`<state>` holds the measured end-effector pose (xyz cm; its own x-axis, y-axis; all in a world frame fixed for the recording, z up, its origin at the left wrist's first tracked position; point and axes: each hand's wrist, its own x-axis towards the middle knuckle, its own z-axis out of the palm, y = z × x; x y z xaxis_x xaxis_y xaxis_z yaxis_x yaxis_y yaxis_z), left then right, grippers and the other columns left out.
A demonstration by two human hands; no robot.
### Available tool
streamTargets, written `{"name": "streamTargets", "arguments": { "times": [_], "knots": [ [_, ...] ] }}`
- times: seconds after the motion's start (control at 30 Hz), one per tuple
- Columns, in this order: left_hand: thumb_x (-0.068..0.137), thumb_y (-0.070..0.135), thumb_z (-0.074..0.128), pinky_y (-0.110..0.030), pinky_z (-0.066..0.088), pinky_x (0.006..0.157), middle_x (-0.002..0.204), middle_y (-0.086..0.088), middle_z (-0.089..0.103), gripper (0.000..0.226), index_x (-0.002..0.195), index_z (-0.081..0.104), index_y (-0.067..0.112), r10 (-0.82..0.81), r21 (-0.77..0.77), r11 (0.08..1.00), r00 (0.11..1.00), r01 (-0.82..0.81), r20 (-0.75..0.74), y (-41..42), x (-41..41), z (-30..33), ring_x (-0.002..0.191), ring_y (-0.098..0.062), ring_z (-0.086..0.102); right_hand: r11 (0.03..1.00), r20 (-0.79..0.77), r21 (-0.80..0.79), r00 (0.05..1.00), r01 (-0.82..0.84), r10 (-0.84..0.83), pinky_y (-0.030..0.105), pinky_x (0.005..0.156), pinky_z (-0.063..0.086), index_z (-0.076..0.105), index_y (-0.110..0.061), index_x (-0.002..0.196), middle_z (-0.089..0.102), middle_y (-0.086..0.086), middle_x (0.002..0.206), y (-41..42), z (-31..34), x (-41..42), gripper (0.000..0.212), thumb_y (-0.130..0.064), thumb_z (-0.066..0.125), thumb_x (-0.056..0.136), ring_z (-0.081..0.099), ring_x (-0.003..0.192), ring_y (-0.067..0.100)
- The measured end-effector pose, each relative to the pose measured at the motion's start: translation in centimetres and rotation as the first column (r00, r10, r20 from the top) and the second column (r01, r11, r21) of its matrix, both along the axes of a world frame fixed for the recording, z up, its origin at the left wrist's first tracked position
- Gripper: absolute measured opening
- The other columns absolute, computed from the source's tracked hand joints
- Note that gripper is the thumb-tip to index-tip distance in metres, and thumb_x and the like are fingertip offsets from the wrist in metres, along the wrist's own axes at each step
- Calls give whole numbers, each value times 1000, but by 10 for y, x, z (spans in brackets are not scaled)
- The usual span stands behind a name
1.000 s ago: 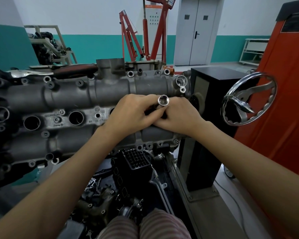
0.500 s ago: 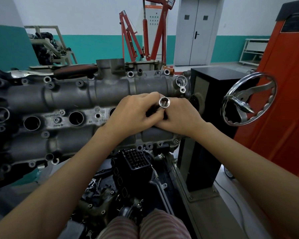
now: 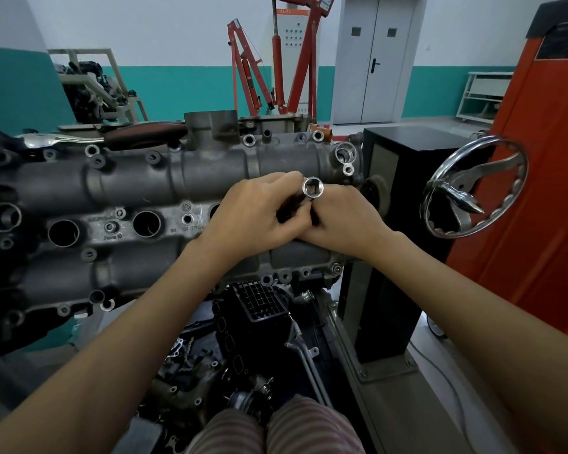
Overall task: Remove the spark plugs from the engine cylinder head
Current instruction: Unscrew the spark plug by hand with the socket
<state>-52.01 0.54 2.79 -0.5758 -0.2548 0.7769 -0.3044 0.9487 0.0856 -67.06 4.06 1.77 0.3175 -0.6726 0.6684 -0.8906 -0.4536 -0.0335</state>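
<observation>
A grey engine cylinder head (image 3: 138,188) spans the left and middle of the view, with two open round plug wells (image 3: 146,224) in its central strip. A chrome socket tool (image 3: 313,187) stands out of the head at its right end, its open hex end toward me. My left hand (image 3: 254,214) and my right hand (image 3: 340,221) meet around the tool's dark shaft, fingers curled on it. The well beneath and any spark plug are hidden by my hands.
A ratchet with a dark red handle (image 3: 145,134) lies on top of the head at the back left. A chrome handwheel (image 3: 476,188) and a black stand column (image 3: 391,224) sit right of the head. Loose engine parts (image 3: 243,339) lie below. A red hoist (image 3: 276,60) stands behind.
The socket's end has shifted very slightly to the right between my hands, and the fingers have adjusted a little. Otherwise nothing has moved.
</observation>
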Motion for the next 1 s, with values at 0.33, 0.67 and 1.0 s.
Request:
{"name": "streamTargets", "arguments": {
  "times": [0.33,0.67,1.0],
  "knots": [
    [87,41,48,-36,38,47,56,-3,46,45,64,46,3,4,-23,1000,1000,-3,27,-4,2,0,50,-21,44,1000,-34,-10,999,13,-13,22,47,28,65,-10,78,61,3,59,0,1,-1,44,-43,34,78,55,52,21],
    [87,28,55,-29,38,44,61,6,42,30,64,52,8,25,-99,995,999,-29,-39,-2,0,-2,49,-15,40,999,19,46,999,28,-29,28,49,39,62,-14,74,61,1,60,0,1,-1,47,-53,37,76,56,56,17],
    [83,32,50,-32,37,46,66,0,42,28,70,42,9,-9,-51,999,1000,8,-14,0,1,1,52,-22,42,997,-3,71,999,36,-36,31,55,44,60,-9,92,65,2,75,-2,1,-3,31,-37,51,81,61,69,23]
  ]
}}
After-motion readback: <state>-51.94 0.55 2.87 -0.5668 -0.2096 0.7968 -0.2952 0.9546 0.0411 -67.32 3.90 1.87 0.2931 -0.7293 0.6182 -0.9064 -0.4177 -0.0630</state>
